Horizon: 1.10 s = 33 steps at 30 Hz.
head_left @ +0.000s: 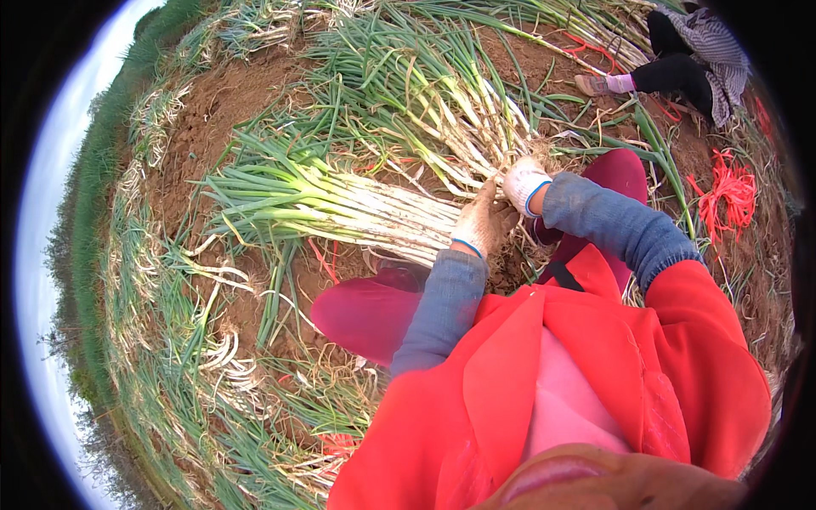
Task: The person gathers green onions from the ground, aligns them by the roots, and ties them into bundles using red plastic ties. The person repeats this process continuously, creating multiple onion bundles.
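Observation:
My left hand (473, 222), in a soil-stained white knit glove with a blue cuff edge, is at the root end of a laid-out bunch of green onions (363, 203). Its fingers reach up to my right hand (526, 181), gloved the same way. The right hand's fingers are closed around root ends of a second, looser pile of green onions (446, 121). Both piles point their green leaves away from me. The two hands meet, and the fingertips are partly hidden, so what the left fingers pinch is unclear.
My bent knees (363, 312) flank the work. Red plastic twine (727, 191) lies in a heap on the right. Another person's leg (669, 80) shows at upper right, beside more green onions (593, 32). Scattered green onions (233, 363) cover the soil (197, 127) at left.

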Each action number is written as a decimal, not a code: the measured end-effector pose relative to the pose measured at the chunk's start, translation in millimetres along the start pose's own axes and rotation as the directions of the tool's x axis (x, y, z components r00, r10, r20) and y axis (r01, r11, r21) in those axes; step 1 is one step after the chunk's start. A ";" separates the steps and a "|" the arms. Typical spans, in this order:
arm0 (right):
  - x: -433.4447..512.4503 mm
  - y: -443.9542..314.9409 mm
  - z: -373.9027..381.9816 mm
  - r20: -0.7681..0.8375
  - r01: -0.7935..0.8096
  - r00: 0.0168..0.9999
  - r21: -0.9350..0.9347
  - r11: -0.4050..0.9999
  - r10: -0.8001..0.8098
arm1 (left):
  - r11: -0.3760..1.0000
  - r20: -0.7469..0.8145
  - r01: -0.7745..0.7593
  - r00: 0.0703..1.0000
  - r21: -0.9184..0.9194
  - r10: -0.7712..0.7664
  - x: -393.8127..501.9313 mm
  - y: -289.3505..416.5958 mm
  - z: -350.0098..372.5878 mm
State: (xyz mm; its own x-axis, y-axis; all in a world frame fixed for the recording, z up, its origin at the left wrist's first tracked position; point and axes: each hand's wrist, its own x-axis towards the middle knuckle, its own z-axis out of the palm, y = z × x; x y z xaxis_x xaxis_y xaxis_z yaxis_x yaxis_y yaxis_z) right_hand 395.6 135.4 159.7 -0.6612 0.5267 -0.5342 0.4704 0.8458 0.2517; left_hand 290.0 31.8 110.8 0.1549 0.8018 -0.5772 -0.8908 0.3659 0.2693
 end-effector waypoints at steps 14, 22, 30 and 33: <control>-15.9 -27.2 6.5 -0.040 -0.183 0.981 0.150 0.972 0.191 | 0.966 0.151 0.140 0.983 -0.218 -0.108 77.4 -44.9 -28.3; -24.2 21.6 -42.0 0.348 -0.015 0.923 0.460 0.888 -0.165 | 0.997 -0.124 -0.048 0.991 -0.063 0.040 84.3 -38.2 -37.9; -9.5 32.7 53.9 0.366 -0.399 0.916 0.801 -0.447 -0.162 | 0.981 0.047 -0.048 0.997 -0.186 0.058 55.9 -25.7 -29.0; -2.7 18.9 88.0 0.262 -0.335 0.942 0.713 -0.616 -0.210 | 0.990 -0.016 -0.012 1.000 -0.140 0.010 49.7 -24.1 -31.4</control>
State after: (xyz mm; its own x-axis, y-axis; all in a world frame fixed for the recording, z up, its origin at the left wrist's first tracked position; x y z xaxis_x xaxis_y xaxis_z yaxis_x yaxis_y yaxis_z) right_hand 457.7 142.5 94.9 -0.5686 0.2968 -0.7672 0.3487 -0.7577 -0.5516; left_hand 305.8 48.0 51.4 0.1389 0.7978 -0.5867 -0.9437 0.2863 0.1659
